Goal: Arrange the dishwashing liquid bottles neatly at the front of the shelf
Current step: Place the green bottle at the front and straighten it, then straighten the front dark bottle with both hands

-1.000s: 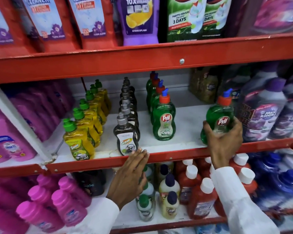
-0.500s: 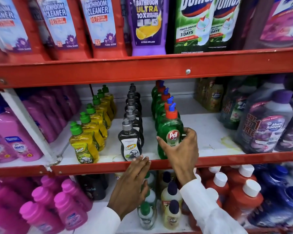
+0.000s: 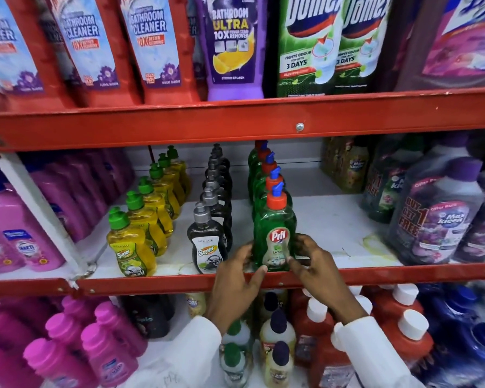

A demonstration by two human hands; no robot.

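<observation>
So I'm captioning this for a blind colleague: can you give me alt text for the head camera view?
Two hands, left and right, hold a green Pril bottle upright at the front edge of a red shelf, heading its row. To its left stand rows of black bottles and yellow bottles; other cleaners fill the shelves around.

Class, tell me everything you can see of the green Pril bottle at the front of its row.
The green Pril bottle is clear green plastic with an orange cap and blue spout. A red Pril logo tops its pale label. It stands upright at the shelf's red front edge, heading a row of like bottles. The left hand and right hand touch its lower sides.
</observation>
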